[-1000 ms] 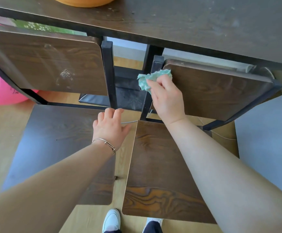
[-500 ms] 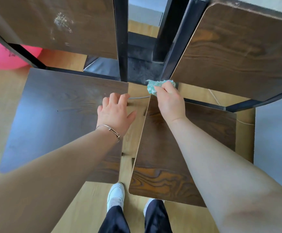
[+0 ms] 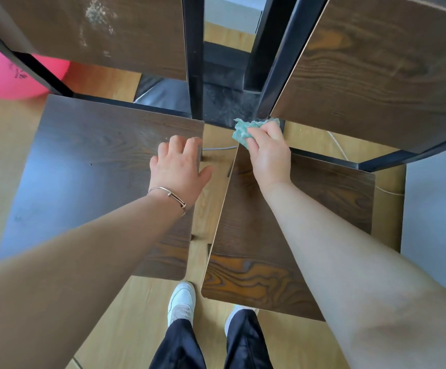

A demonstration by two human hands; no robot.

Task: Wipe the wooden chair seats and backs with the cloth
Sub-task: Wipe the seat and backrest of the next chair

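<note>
The right hand (image 3: 269, 153) has its fingers curled round the green cloth (image 3: 243, 130). It presses the cloth on the far left corner of the right seat (image 3: 283, 235), just above the middle of the frame. The left hand (image 3: 180, 171) holds nothing. It lies flat, fingers out, on the right edge of the left seat (image 3: 96, 169).

I think the job is not far along. The cloth sits at one corner, so most of the right seat looks left to do. The left back (image 3: 136, 49), at the upper left, has a pale dusty mark (image 3: 96, 20), so it looks unwiped. I cannot tell if the right back (image 3: 376, 70) is clean.

A thin strip of floor (image 3: 216, 145) runs between the seats. Black bars (image 3: 277, 75) stand close by the cloth, so it is tight there. Toward the bottom of the frame the seat is open, with room to pull the cloth down to the shoes (image 3: 182, 302).
</note>
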